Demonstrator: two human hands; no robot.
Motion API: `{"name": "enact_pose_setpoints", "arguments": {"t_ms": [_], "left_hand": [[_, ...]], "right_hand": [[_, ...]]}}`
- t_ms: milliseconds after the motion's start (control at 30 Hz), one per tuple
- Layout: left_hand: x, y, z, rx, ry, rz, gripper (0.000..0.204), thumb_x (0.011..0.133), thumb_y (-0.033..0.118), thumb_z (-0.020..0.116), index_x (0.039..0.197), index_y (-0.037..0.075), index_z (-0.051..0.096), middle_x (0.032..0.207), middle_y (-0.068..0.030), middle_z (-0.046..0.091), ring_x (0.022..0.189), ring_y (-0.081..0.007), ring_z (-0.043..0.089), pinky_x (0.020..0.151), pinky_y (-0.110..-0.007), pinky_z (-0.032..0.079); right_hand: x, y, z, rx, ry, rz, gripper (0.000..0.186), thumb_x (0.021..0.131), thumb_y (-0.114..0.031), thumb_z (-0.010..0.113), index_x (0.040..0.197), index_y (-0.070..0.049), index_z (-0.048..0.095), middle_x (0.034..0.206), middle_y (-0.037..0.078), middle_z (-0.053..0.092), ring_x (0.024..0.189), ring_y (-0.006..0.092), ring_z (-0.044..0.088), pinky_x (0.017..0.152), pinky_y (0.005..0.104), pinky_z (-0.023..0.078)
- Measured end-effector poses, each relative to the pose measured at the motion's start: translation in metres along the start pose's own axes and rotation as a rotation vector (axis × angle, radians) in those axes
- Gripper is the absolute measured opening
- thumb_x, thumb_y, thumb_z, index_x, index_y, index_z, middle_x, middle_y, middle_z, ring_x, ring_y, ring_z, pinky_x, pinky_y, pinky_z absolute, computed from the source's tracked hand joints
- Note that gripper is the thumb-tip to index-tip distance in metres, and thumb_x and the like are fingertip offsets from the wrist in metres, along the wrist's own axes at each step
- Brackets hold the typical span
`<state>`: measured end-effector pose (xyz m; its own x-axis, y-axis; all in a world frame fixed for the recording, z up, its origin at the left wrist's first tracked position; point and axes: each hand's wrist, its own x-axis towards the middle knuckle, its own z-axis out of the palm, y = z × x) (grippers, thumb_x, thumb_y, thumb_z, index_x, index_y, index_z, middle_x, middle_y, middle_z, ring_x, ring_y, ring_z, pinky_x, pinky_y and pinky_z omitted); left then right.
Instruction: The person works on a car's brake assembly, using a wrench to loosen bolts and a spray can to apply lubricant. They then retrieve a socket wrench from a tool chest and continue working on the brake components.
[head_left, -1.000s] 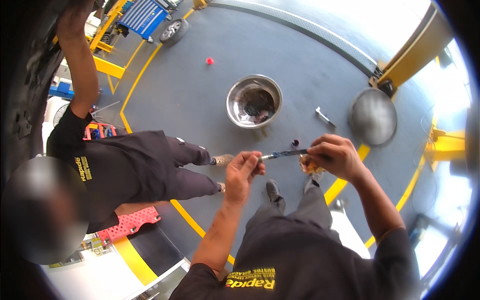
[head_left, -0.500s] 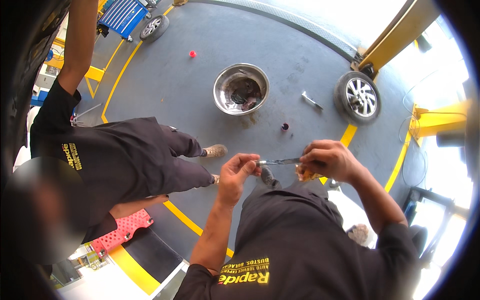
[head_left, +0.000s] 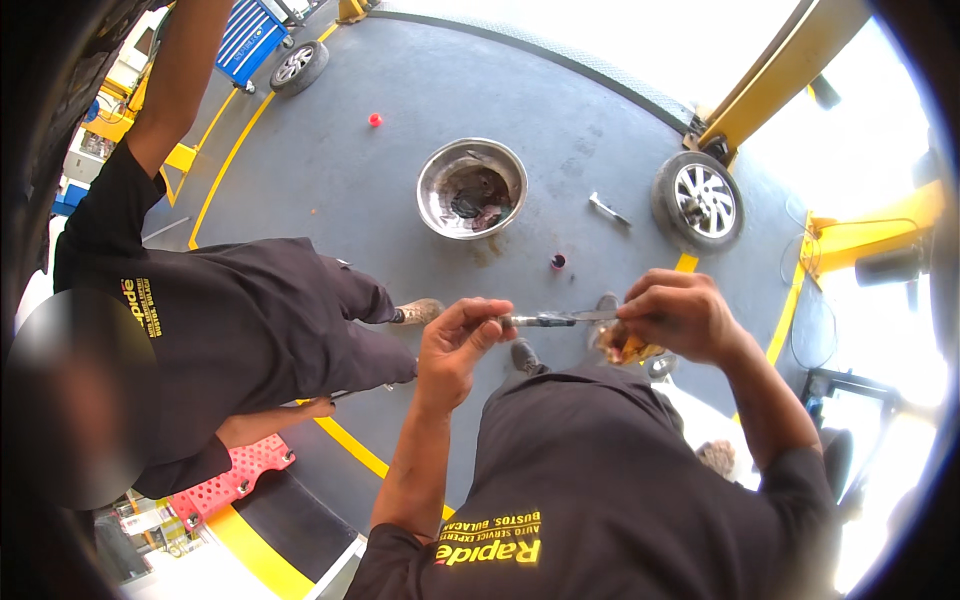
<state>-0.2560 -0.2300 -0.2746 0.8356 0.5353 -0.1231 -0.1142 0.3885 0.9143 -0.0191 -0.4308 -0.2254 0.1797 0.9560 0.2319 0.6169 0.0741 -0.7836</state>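
Note:
My left hand point(head_left: 462, 345) is closed, thumb and fingers pinching the end of a slim metal rod point(head_left: 522, 321) held level in front of me. Its right part looks dark and smeared. My right hand point(head_left: 680, 315) is closed on a thin flat grey blade point(head_left: 597, 315), whose far end meets or overlaps the rod's dark end. Below the right fingers shows a crumpled yellow-brown thing point(head_left: 632, 350), perhaps a rag; whether the hand grips it I cannot tell.
A steel basin point(head_left: 472, 190) with dark stuff stands on the floor. Around it are a red cap point(head_left: 375, 120), a small dark-filled cup point(head_left: 558, 262), a silver tool point(head_left: 609, 211) and a wheel point(head_left: 699, 202). A co-worker point(head_left: 230, 330) stands at left, near a red perforated board point(head_left: 235, 480).
The blade in my right hand has drawn slightly rightward along the rod, showing more of its dark part. My view has shifted a little; the co-worker's feet and lower arm have moved slightly.

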Motion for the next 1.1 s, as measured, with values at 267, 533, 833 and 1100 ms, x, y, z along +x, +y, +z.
{"name": "enact_pose_setpoints", "arguments": {"t_ms": [267, 533, 833, 1100], "left_hand": [[-0.01, 0.006, -0.006, 0.021, -0.149, 0.153, 0.023, 0.092, -0.01, 0.059, 0.113, -0.004, 0.065, 0.106, -0.0093, 0.063, 0.097, -0.0155, 0.061, 0.09, -0.028, 0.049], [-0.024, -0.001, -0.006, 0.049, -0.097, 0.215, 0.023, 0.092, -0.009, 0.06, 0.114, -0.003, 0.065, 0.108, -0.0101, 0.063, 0.099, -0.0171, 0.062, 0.091, -0.03, 0.05], [-0.033, -0.011, -0.005, -0.314, 0.015, 0.133, 0.02, 0.097, 0.005, 0.062, 0.115, -0.003, 0.063, 0.105, -0.012, 0.067, 0.096, -0.0222, 0.066, 0.09, -0.037, 0.054], [-0.037, -0.013, 0.007, -0.178, 0.073, -0.023, 0.023, 0.099, 0.016, 0.061, 0.112, -0.003, 0.063, 0.094, -0.0099, 0.067, 0.088, -0.0177, 0.066, 0.084, -0.034, 0.055]], "right_hand": [[-0.004, -0.001, -0.006, 0.173, -0.103, 0.089, 0.008, 0.085, -0.005, 0.074, 0.093, -0.002, 0.072, 0.085, 0.008, 0.07, 0.079, 0.0196, 0.069, 0.07, 0.0326, 0.055], [0.0, 0.0, -0.001, 0.198, -0.231, 0.168, 0.008, 0.088, -0.006, 0.072, 0.094, -0.002, 0.072, 0.086, 0.007, 0.071, 0.079, 0.0167, 0.068, 0.074, 0.03, 0.055], [-0.009, -0.003, 0.006, 0.467, 0.225, 0.429, 0.007, 0.09, -0.006, 0.07, 0.096, -0.002, 0.071, 0.089, 0.005, 0.07, 0.084, 0.0118, 0.067, 0.08, 0.0267, 0.055], [0.003, -0.035, 0.009, -0.034, 0.079, 0.013, 0.011, 0.082, -0.006, 0.074, 0.093, -0.007, 0.072, 0.091, 0.009, 0.069, 0.085, 0.0273, 0.069, 0.075, 0.0366, 0.055]]}}
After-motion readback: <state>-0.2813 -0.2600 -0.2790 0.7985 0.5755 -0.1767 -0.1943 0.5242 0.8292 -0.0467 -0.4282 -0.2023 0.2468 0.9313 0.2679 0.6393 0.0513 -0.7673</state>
